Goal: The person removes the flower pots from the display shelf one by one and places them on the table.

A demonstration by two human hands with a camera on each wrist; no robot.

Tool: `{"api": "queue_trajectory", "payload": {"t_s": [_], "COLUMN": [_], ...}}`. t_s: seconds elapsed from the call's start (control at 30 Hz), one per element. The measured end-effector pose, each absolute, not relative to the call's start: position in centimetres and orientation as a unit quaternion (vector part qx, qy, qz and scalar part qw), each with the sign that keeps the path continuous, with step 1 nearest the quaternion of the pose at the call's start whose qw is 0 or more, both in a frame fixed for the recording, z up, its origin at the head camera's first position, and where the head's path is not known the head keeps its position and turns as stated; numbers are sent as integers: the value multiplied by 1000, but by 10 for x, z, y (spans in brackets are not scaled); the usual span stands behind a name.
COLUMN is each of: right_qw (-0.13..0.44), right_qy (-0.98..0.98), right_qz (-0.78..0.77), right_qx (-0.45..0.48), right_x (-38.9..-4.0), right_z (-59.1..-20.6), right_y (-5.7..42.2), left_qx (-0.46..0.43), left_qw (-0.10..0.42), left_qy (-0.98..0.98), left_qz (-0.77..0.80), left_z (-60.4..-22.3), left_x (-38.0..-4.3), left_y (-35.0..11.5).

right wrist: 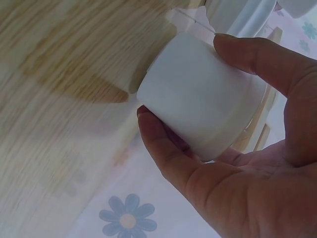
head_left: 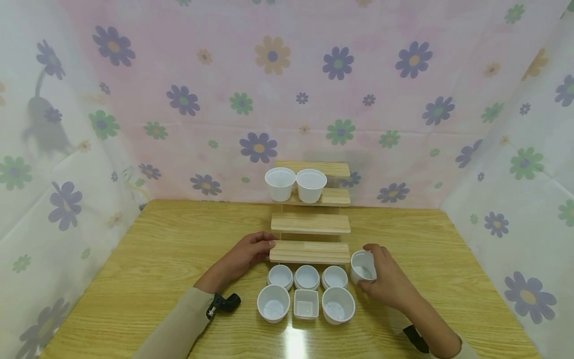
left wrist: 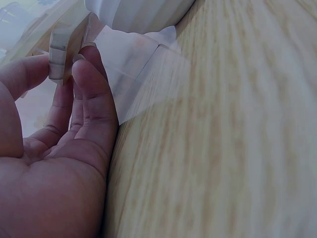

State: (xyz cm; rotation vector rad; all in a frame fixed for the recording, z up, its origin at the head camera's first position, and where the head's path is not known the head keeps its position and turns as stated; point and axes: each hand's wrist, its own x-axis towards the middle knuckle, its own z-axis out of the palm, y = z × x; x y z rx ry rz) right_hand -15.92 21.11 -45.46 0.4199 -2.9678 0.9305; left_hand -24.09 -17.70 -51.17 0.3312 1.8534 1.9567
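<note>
My left hand (head_left: 244,255) pinches the left end of the lowest wooden step (head_left: 309,252) of a tiered display stand. In the left wrist view, thumb and fingertips close on that board end (left wrist: 60,54). To the right of the stand, my right hand (head_left: 392,281) grips a white cup (head_left: 362,269) by its sides, its mouth tilted. The right wrist view has the cup (right wrist: 198,94) between thumb and fingers, close to the tabletop; whether it touches is unclear. Two white cups, a left one (head_left: 280,188) and a right one (head_left: 311,189), stand side by side on an upper step.
Before the stand are three small round white pots, the middle one (head_left: 307,279) among them. Nearer stand a white cup (head_left: 273,304), a square white dish (head_left: 306,305) and another white cup (head_left: 338,306). Flowered cloth (head_left: 305,75) surrounds the wooden table (head_left: 193,249) on three sides.
</note>
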Motion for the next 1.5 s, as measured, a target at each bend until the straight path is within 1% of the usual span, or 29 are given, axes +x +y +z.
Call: {"api": "queue_trajectory", "payload": {"t_s": [0.33, 0.77, 1.2, 1.5], "right_qw": [7, 30, 24, 35], "right_qy": [-948, -948, -949, -948], "right_qz": [290, 287, 287, 288], "right_qx": [129, 133, 126, 133], "right_x": [-161, -162, -162, -162], "right_z": [-454, -455, -454, -455], "right_y": [213, 214, 214, 215], "left_qx": [115, 114, 116, 116], "left_qw": [213, 211, 210, 214], "left_qy": [665, 667, 662, 660], "left_qz": [707, 706, 710, 710], "left_z": [-509, -510, -512, -512], "left_x": [-239, -240, -241, -241], "left_y": [-176, -177, -177, -177]}}
